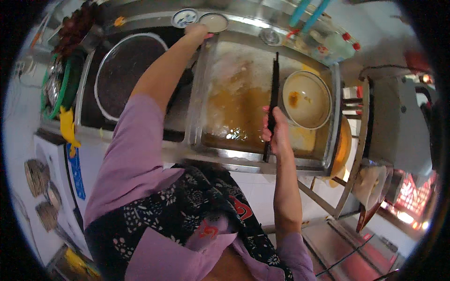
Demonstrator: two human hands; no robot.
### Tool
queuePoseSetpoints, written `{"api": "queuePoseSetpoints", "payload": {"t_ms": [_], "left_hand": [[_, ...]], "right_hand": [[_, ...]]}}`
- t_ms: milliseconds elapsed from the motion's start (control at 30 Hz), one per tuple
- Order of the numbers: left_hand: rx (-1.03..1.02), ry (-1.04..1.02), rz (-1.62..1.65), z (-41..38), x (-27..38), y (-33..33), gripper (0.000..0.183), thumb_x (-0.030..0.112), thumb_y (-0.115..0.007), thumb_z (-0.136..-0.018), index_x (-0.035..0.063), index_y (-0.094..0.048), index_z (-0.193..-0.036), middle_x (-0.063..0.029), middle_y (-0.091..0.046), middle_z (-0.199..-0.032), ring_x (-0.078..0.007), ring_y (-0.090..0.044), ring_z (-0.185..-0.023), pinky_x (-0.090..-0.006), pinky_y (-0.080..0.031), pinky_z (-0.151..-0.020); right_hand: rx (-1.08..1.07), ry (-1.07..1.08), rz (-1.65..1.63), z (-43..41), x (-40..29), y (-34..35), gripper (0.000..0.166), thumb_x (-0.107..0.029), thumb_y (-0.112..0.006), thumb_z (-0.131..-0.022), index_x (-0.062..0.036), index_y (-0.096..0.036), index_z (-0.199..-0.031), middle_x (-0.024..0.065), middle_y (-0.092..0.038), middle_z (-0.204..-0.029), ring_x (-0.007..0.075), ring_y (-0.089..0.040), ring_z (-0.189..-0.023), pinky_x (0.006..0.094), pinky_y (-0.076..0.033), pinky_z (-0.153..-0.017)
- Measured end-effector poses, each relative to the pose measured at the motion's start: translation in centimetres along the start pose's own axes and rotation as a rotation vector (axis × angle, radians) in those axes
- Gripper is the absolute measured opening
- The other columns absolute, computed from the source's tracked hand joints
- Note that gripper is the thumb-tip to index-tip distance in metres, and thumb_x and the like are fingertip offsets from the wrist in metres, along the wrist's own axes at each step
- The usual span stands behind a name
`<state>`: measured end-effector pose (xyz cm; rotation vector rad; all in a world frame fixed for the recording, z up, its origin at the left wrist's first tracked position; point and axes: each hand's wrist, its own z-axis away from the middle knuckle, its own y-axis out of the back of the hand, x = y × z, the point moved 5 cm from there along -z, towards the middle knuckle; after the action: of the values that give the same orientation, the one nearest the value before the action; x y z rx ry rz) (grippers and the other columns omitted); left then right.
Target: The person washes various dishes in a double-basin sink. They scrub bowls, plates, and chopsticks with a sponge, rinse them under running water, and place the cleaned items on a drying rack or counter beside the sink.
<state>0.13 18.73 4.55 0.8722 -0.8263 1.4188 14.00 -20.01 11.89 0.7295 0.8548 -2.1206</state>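
Observation:
At the back ledge of the steel sink, my left hand point(197, 31) is at the near side of a small white bowl point(214, 22). Its fingers are partly hidden against the bowl. A blue-patterned dish point(184, 18) stands just left of that bowl. My right hand point(277, 130) grips a bundle of dark chopsticks point(275, 84) upright in the picture, over the right basin point(197, 116). Murky brown water point(232, 102) with pale foam fills this basin. Right of the chopsticks, a large cream bowl point(309, 102) with brown residue inside sits in the basin.
A round pale-rimmed vessel point(96, 84) takes up the left basin. Beyond it is a green basket point(66, 87). Bottles point(344, 45), a drinking glass point(270, 37) and blue handles point(313, 15) crowd the back right. A grey metal box point(397, 119) stands at right.

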Motion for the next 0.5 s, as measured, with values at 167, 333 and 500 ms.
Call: {"api": "queuePoseSetpoints", "payload": {"t_ms": [167, 333, 500], "left_hand": [[-0.16, -0.065, -0.22, 3.9, 1.0, 1.7, 0.029, 0.022, -0.065, -0.077, -0.0002, -0.06, -0.096, -0.0099, -0.062, -0.09, -0.0211, -0.063, -0.071, -0.0308, -0.048, -0.051], [-0.541, -0.484, -1.311, 17.3, -0.2, 6.7, 0.026, 0.019, -0.051, -0.078, 0.0008, -0.061, -0.094, -0.0165, -0.063, -0.085, -0.0249, -0.061, -0.078, -0.0366, -0.047, -0.068], [-0.473, -0.165, -1.166, 26.5, -8.9, 15.2, 0.027, 0.009, -0.045, -0.076, -0.0011, -0.06, -0.097, -0.0182, -0.061, -0.094, -0.0275, -0.058, -0.085, -0.0381, -0.044, -0.075]], "right_hand": [[-0.038, 0.044, 0.057, 0.6, -0.3, 0.6, 0.032, -0.037, -0.041, -0.092, -0.0086, -0.05, -0.104, -0.0015, -0.045, -0.062, 0.0062, -0.032, -0.041, 0.0208, -0.023, -0.035], [0.016, 0.015, 0.058, 0.4, 0.3, 2.1, 0.033, -0.037, -0.041, -0.092, -0.0081, -0.05, -0.104, -0.0013, -0.043, -0.062, 0.0063, -0.031, -0.04, 0.0204, -0.023, -0.034], [-0.001, 0.007, 0.052, 0.5, 0.4, 2.6, 0.033, -0.037, -0.042, -0.092, -0.008, -0.051, -0.103, -0.0012, -0.043, -0.06, 0.0064, -0.03, -0.04, 0.02, -0.024, -0.034]]}}
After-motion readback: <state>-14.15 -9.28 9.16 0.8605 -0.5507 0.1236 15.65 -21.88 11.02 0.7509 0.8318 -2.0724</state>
